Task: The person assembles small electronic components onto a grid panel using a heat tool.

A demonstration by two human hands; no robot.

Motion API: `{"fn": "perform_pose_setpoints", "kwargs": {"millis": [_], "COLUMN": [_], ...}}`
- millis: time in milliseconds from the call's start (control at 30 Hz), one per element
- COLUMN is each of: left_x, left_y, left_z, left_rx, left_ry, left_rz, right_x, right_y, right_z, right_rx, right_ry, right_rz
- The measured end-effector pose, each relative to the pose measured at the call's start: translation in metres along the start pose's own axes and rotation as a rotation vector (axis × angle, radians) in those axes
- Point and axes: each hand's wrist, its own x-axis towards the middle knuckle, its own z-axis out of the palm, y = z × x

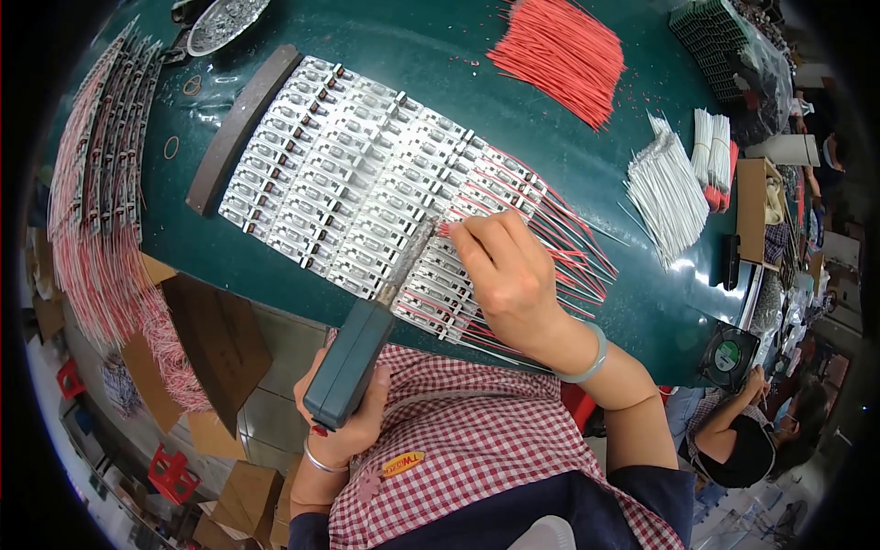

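Hands point(509, 286) — green gun point(350, 362), red wires point(445, 230)

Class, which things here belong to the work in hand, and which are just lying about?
Likely part of the work:
- dark green boxy tool in the left hand
- thin red wires in the right hand
- rows of silver metal parts
- straight white wire pile

Seemingly just lying about:
- tan looped rubber band
- black square fan
- red plastic stool

Left hand point(363, 420) gripping green boxy tool point(350, 360) — right hand point(511, 277) pinching red wire ends point(445, 229) above silver parts point(353, 174).
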Motion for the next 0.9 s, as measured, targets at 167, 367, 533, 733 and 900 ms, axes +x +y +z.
{"fn": "perform_pose_setpoints", "kwargs": {"millis": [167,367,533,733,900], "left_x": [-0.001,-0.002,-0.003,-0.008,-0.01], "left_y": [-0.001,-0.007,-0.002,-0.005,-0.003], "left_z": [0.0,0.001,0.0,-0.001,-0.002], "left_rx": [0.0,0.003,0.026,0.045,0.047], "left_ry": [0.044,0.046,0.086,0.054,0.001], "left_rz": [0.056,0.106,0.108,0.075,0.014], "right_x": [-0.002,-0.002,-0.007,-0.009,-0.009], "right_y": [0.002,0.006,0.001,-0.003,-0.003], "right_z": [0.001,0.003,0.001,0.005,0.005], "right_rx": [0.004,0.009,0.036,0.067,0.043], "right_ry": [0.016,0.026,0.077,0.049,0.039], "right_rz": [0.013,-0.018,-0.044,0.001,-0.004]}}
